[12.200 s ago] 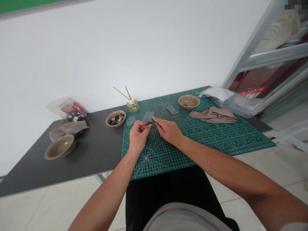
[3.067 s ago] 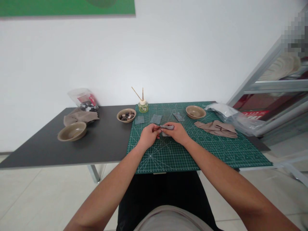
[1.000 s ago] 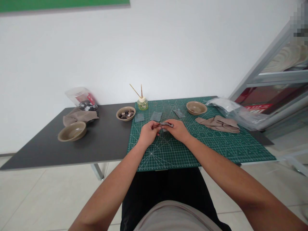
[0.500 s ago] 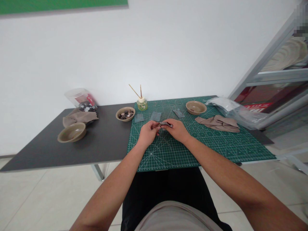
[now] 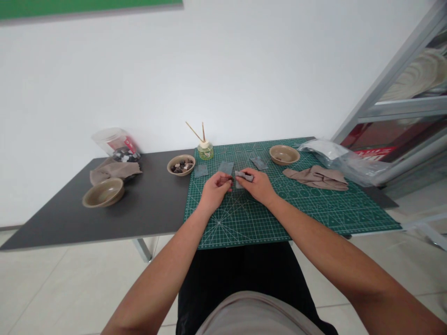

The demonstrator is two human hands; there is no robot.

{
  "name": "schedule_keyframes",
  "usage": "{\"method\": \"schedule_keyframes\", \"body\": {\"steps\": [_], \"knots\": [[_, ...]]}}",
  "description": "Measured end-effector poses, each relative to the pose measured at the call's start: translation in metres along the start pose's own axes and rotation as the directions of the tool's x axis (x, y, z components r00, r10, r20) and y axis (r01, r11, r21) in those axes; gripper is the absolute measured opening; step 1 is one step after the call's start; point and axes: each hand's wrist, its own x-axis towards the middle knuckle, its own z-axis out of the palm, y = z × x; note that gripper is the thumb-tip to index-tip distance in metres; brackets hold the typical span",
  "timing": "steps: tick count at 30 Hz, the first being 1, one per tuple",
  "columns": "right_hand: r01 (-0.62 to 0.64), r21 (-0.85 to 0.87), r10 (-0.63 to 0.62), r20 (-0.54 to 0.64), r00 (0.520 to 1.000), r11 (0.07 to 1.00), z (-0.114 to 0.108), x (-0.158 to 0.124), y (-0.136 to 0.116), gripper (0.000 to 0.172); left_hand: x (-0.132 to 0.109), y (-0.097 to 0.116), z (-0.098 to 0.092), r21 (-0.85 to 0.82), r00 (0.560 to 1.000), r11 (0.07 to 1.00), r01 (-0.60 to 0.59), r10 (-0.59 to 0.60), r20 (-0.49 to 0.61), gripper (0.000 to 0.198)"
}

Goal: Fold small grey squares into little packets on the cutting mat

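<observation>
My left hand (image 5: 215, 187) is closed, its thumb and fingertips pinching a small dark piece (image 5: 231, 179) too small to make out. Close on its right, a folded grey sheet (image 5: 243, 176), which looks like sandpaper, is gripped by my right hand (image 5: 257, 186). A narrow gap separates the two hands, both just above the green cutting mat (image 5: 240, 218). Beyond them lie three flat grey sheets: a left one (image 5: 201, 171), a middle one (image 5: 226, 167) and a right one (image 5: 259, 163).
A bowl of small dark and pale pieces (image 5: 181, 165) stands beside a reed diffuser (image 5: 206, 150). To the right are a brown bowl (image 5: 284, 155), a brown cloth (image 5: 317, 178) and a plastic bag (image 5: 344, 160). Further left sit another bowl (image 5: 103, 193), a cloth (image 5: 115, 171) and a clear jar (image 5: 117, 143).
My hands have moved slightly apart. The grey sheet has come away from the left hand's fingertips and now stays in the right hand only.
</observation>
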Motion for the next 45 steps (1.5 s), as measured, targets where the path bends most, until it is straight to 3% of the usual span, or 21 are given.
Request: {"method": "schedule_keyframes", "body": {"steps": [5,11,19,26,45], "knots": [[0.004,0.019,-0.005,0.033,0.999,1.000,0.000,-0.001,-0.003,0.017,0.001,-0.001,0.000,-0.033,0.999,0.999,0.036,-0.037,-0.021,0.019],[0.016,0.020,-0.017,0.072,0.997,1.000,0.000,-0.001,-0.001,0.016,-0.001,0.001,-0.003,0.072,0.996,0.997,0.032,-0.025,-0.090,0.013],[0.001,0.049,-0.008,0.142,0.990,0.999,-0.002,0.000,-0.002,0.019,0.000,0.000,-0.004,0.121,0.996,0.992,0.031,-0.021,-0.081,0.017],[-0.028,0.081,0.014,0.164,0.986,0.996,-0.002,0.001,0.000,0.020,0.003,-0.008,-0.005,0.027,0.995,0.995,0.098,-0.097,-0.021,0.026],[-0.031,0.090,0.017,0.154,0.988,0.995,-0.004,0.000,-0.001,0.022,-0.002,0.005,-0.001,0.092,0.995,0.991,0.098,-0.096,-0.018,0.016]]}}
